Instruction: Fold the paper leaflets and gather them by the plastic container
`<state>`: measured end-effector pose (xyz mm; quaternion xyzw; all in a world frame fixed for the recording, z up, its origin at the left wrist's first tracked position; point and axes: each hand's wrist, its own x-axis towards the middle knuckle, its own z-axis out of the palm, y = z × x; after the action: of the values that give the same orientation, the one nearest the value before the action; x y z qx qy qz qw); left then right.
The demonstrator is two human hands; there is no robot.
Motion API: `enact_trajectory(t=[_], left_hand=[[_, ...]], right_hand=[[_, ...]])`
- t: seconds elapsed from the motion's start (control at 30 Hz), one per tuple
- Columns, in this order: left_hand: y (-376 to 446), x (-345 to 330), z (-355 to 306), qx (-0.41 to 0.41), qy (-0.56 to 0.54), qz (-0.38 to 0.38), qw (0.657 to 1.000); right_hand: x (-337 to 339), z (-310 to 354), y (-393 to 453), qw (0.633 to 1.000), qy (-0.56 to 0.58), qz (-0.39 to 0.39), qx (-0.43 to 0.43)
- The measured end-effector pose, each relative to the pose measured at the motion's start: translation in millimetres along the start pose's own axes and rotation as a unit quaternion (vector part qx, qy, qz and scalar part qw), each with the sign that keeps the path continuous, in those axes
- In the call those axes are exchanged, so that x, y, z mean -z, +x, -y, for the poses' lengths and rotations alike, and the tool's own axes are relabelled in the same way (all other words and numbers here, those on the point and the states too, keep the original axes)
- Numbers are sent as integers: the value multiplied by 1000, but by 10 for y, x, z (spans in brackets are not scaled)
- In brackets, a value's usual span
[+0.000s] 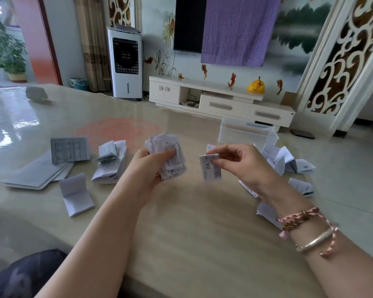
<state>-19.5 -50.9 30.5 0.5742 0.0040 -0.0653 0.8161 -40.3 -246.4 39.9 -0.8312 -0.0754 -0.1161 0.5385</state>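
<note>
My left hand [151,166] grips a thick bundle of folded leaflets [170,155] above the middle of the table. Just to the right, my right hand [239,162] pinches the top edge of a single small folded leaflet [210,168], which hangs down from my fingers. The clear plastic container [246,134] stands behind my right hand, with a heap of folded leaflets [286,160] beside it on the right. Several more leaflets lie on the left: a loose pile [110,166], a folded white one [75,193] and a printed sheet [69,149].
Flat white sheets [37,175] lie at the table's left. More leaflets [300,187] sit under and beside my right forearm. A small white object [36,93] rests at the far left of the table [181,222]. The near edge runs diagonally at bottom left.
</note>
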Motion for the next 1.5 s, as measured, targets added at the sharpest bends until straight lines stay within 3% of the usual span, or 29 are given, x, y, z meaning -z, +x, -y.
enact_trajectory(t=[0.13,0.2,0.3,0.4,0.63,0.8,0.9,1.0,1.17,1.33,1.5], left_hand=[[-10,-18,54,-48,102,-25,993],[-67,-74,72,-55,115,29,991],[-155,-172,90,-57,104,128,985],[-143,-182,101,-53,81,179,979],[-112,-231,134,3,9,202,979],[-95,-260,116,10,5,195,981],[-64,-284,106,-9,-9,162,987],[-26,-376,59,-19,0,107,994],[113,-611,-172,-60,47,38,996],[703,-932,-333,-79,151,15,985],[1238,-1350,-466,1,202,50,978]], right_hand=[[34,69,5,1000,-6,-20,9],[-24,122,-10,997,66,23,15],[-147,110,18,992,122,13,12],[-201,81,48,994,103,-29,10],[-228,74,46,998,53,-26,33],[-295,111,20,997,22,-53,42],[-309,108,59,994,61,-70,-50],[-289,133,122,988,98,-8,-118],[-108,439,411,984,78,65,-143],[285,789,747,962,171,151,-153],[749,626,1244,955,206,92,-193]])
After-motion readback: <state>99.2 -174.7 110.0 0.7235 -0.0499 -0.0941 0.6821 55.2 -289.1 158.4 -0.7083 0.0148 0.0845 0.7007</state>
